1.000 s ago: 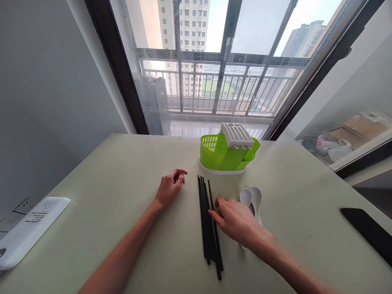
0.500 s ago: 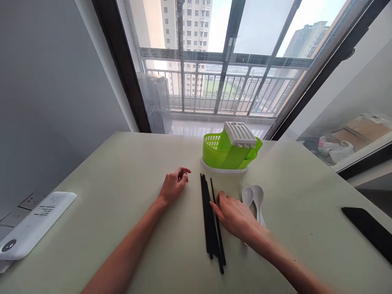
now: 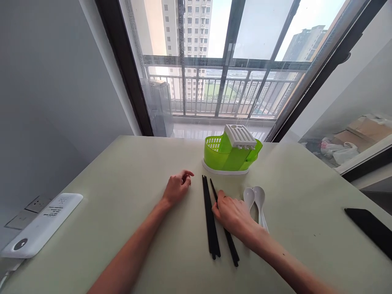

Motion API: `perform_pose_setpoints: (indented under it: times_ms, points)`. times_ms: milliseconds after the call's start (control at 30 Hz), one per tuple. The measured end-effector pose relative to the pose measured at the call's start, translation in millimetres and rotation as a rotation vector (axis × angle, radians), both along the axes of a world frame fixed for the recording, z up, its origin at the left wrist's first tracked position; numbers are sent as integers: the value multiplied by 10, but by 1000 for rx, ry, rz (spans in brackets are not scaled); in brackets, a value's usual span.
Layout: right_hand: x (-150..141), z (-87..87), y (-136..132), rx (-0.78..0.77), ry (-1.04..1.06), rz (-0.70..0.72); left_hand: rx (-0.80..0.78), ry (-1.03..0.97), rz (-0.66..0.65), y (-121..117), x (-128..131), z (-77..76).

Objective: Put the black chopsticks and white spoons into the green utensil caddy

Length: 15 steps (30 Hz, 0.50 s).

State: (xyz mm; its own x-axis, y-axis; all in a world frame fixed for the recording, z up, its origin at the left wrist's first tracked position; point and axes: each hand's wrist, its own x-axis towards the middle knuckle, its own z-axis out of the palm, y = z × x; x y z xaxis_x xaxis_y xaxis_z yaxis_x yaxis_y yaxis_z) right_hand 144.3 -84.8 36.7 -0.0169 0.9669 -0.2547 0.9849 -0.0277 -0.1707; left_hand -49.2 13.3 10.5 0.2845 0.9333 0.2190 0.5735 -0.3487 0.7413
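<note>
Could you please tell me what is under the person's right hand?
Black chopsticks run under the right hand, ends visible, middles covered. The leftmost white spoon shows its bowl, but its handle is mostly hidden.

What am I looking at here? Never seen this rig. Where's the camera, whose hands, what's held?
There is no robot: these are one person's bare hands. The camera is worn on that person's head, looking forward and down, so the arms enter from the bottom.

The right hand grips black chopsticks, apart from a bundle of others to their left. The left hand rests loosely curled on the pale table, with nothing visible in it.

Beyond the hands stands a green holder with a white base. White spoons lie by the right hand, and a black flat object lies far right.
</note>
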Motion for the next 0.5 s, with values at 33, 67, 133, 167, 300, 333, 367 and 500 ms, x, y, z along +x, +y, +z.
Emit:
perform_pose_setpoints:
  times_ms: [33, 67, 133, 167, 300, 333, 367, 500]
  points:
    - [-11, -6, 27, -4, 0, -3, 1, 0, 0, 1, -1, -3]
    - [-15, -13, 56, -8, 3, -7, 2, -1, -1, 2, -3, -7]
    - [4, -21, 110, -10, 16, -11, 4, -8, -3, 5, -9, -17]
    - [28, -15, 132, -8, 30, -9, 6, -12, -4, 7, -13, -23]
    - [191, 139, 181, 43, 113, -2, 4, -19, -16, 17, -20, -46]
    - [234, 213, 184, 77, 142, 0, 1, -19, -21, 17, -19, -47]
    - [271, 296, 184, 132, 187, 7, -4, -22, -25, 14, -16, -44]
    - [295, 656, 165, 479, 560, 102, -36, -84, -56, -37, 15, 20]
